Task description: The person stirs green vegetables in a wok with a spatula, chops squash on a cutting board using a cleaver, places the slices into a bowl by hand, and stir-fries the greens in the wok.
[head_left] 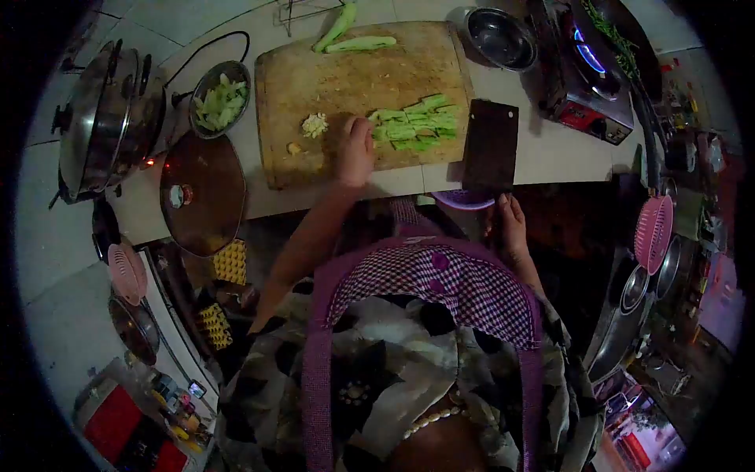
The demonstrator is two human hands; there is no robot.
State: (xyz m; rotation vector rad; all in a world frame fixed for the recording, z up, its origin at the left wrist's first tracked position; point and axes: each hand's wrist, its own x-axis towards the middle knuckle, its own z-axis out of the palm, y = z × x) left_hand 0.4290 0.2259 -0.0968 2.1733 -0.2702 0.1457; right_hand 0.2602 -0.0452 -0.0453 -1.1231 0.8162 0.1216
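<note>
On the wooden cutting board (314, 71), my left hand (356, 153) has its fingers pressed together beside the left end of the cut green vegetable pieces (417, 124); whether they hold anything is too small to tell. A small heap of chopped pale bits (314, 125) lies to its left. My right hand (511, 224) grips the cleaver (491, 149) at its lower end, the dark blade over the board's right edge. Two longer green pieces (360, 43) rest at the board's far edge. Below the counter edge, a purple basket (464, 200) shows partly behind the cleaver.
A bowl of cut greens (221, 102) and a glass lid (203, 194) are on the left, near a large steel pot (98, 118). At the back right stand a metal bowl (502, 39) and a lit gas stove (582, 86) with a pan of greens (613, 35).
</note>
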